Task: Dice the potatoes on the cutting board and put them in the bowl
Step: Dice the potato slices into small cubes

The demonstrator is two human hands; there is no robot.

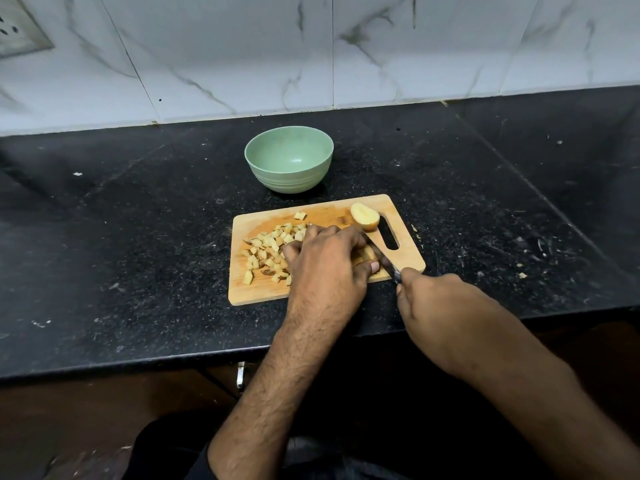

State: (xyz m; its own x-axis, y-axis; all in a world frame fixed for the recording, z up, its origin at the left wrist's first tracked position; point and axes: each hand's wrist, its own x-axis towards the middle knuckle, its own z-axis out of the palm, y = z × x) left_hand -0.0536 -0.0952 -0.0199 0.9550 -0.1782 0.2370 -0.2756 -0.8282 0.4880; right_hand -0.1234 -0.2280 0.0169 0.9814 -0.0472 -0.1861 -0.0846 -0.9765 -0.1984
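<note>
A wooden cutting board (405, 251) lies on the black counter. Several potato dice (268, 249) are heaped on its left half. A halved potato (364, 215) lies cut face up at the board's far right, beside the handle slot. My left hand (325, 261) curls over a potato piece (366, 253) in the middle of the board, mostly hiding it. My right hand (433, 303) grips the handle of a knife (384, 259), and the blade runs along that piece next to my left fingertips. The green bowl (289, 159) stands behind the board with nothing in it.
The black stone counter (138, 220) stretches left and right of the board, with small scraps on it. A white marble-tiled wall (311, 53) rises behind, with a wall socket (17, 29) at the upper left. The counter's front edge runs just below the board.
</note>
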